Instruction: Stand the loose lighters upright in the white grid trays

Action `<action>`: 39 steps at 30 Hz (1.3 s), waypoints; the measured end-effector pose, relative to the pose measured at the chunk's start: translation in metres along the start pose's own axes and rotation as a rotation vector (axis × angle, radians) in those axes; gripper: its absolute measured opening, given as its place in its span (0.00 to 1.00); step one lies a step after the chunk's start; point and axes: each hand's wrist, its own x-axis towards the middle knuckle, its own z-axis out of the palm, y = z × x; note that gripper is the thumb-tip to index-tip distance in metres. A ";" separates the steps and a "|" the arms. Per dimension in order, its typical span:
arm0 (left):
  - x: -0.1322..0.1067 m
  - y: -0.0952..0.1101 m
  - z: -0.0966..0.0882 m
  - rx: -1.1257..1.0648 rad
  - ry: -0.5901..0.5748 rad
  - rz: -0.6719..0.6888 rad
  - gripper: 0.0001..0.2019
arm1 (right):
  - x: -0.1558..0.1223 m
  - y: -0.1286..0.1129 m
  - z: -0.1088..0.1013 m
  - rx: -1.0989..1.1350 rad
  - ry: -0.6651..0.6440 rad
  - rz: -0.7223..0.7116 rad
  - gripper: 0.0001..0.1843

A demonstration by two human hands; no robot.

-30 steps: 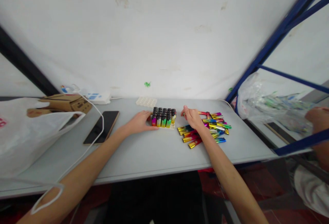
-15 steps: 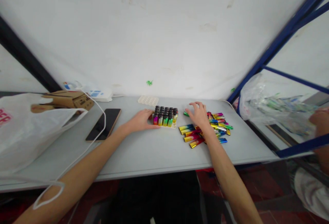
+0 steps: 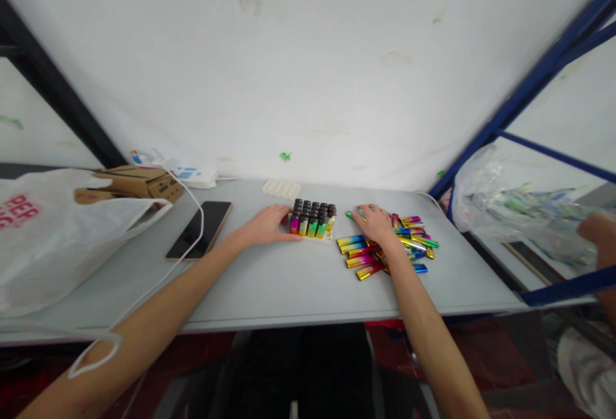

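The lighters (image 3: 312,219) stand straight up in a pale tray (image 3: 328,237) on the worktop (image 3: 289,287), black tops up, bodies purple, yellow and green. The left hand (image 3: 268,225) holds their left end. Shiny, colourful sticks (image 3: 369,270) lie flat, mostly sideways, under the right hand (image 3: 378,226); I can't tell if it grips one.

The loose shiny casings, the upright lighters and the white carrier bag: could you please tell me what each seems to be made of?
Loose shiny casings: probably metal or foil-coated plastic, glossy, given their bright, mirror-like colour bands.
Upright lighters: likely plastic, smooth, with black tops and vividly coloured bodies, though too small to be sure.
White carrier bag: apparently thin plastic film, from its soft creases.
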 end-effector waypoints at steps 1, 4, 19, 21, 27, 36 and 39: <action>0.000 0.000 0.000 -0.005 -0.001 0.003 0.35 | 0.001 0.000 0.000 0.009 -0.002 -0.012 0.25; 0.000 0.001 -0.001 -0.017 0.005 -0.003 0.34 | 0.005 -0.002 -0.006 0.046 -0.023 -0.069 0.21; 0.000 0.001 0.000 0.007 0.006 -0.005 0.31 | 0.002 -0.001 -0.027 0.286 -0.096 -0.325 0.12; 0.000 0.002 0.000 -0.001 0.010 -0.006 0.31 | 0.000 -0.003 -0.028 0.375 -0.061 -0.273 0.12; 0.000 0.003 0.000 0.010 0.030 -0.025 0.31 | -0.001 -0.017 -0.025 0.691 0.032 -0.189 0.19; -0.001 0.000 0.002 0.025 0.032 -0.002 0.32 | 0.001 -0.022 -0.019 0.698 0.105 -0.031 0.28; -0.001 0.002 0.000 0.012 0.036 -0.002 0.31 | -0.001 -0.025 -0.029 0.645 0.191 0.002 0.29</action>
